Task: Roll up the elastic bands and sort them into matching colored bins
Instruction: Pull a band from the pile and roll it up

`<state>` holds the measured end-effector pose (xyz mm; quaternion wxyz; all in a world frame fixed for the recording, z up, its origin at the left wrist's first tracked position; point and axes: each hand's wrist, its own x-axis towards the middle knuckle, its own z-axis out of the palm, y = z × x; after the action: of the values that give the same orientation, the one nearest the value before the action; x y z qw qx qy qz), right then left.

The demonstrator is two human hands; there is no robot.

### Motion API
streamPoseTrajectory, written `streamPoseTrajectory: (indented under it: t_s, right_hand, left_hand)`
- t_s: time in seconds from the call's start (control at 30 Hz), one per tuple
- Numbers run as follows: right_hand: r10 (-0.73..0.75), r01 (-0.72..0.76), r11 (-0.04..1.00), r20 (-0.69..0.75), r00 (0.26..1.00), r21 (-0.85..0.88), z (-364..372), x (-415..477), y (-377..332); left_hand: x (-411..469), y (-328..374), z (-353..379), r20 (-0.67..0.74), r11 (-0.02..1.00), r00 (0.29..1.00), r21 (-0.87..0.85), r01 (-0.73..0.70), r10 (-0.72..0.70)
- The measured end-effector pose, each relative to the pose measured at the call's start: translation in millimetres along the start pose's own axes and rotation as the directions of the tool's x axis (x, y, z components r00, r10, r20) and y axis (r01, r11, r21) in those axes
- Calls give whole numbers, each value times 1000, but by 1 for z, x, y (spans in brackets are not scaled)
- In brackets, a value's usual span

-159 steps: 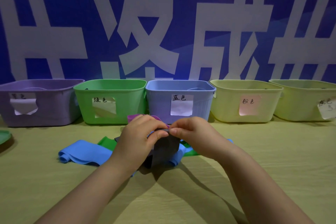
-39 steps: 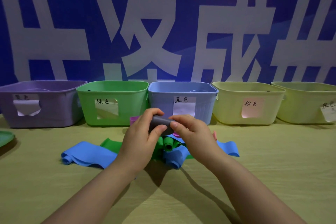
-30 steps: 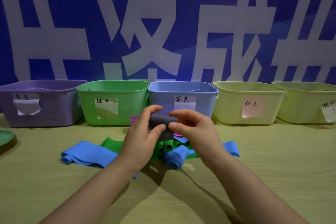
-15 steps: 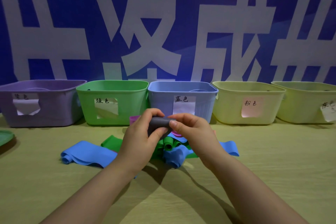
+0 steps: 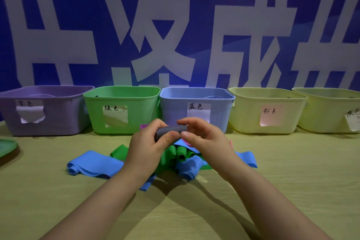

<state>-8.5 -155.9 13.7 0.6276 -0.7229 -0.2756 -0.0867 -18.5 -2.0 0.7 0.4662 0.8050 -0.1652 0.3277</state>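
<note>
Grey roll (image 5: 171,129): rolled tight, held level above the pile, in front of the blue bin (image 5: 175,107).
Left hand (image 5: 145,148): fingers and thumb curled round the roll's left end.
Right hand (image 5: 206,138): thumb and fingers pinch the right end.
Pile: blue band (image 5: 93,164) and green band (image 5: 180,153), loose, mid-tabletop (image 5: 292,171).
Far edge: purple bin (image 5: 58,122), green bin (image 5: 136,119), blue bin, two yellow bins (image 5: 249,115) in a row.

Head-worn wide-angle view, facing forward and down, table (image 5: 58,210) near, bins (image 5: 173,112) straight ahead

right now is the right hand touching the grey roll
Touching: the head view shows the right hand pinching the grey roll between thumb and fingers.
</note>
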Motion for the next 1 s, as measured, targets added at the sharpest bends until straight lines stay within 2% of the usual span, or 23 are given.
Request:
streamPoseTrajectory:
  t_s: [0.17, 0.27, 0.4, 0.53, 0.67, 0.73, 1.0]
  right_hand:
    - [14, -16, 990, -14, 1000, -140, 1, -1, 4]
    - [16, -30, 958, -49, 999, -285, -2, -2, -2]
    - [23, -51, 945, -89, 996, -322, -4, 0, -3]
    - [93, -103, 963, -54, 994, -249, -5, 0, -1]
    - [104, -102, 989, 8, 995, -105, -1, 0, 2]
    - [96, -95, 995, 9, 995, -35, 2, -1, 4]
    - [61, -58, 997, -54, 997, 56, 5, -1, 4]
  left_hand:
    - [0, -1, 3, 9, 997, 999, -60, 41, -40]
    - [-2, 4, 4, 31, 990, 997, -120, 76, -73]
    - [-3, 7, 3, 51, 1000, 999, -31, 7, -6]
    - [-3, 4, 3, 31, 1000, 1000, -14, -2, 3]
    - [-3, 6, 3, 33, 999, 999, -40, 26, -24]
    - [-3, 7, 3, 50, 998, 998, -49, 29, -26]
    - [-3, 7, 3, 71, 995, 996, -77, 65, -60]
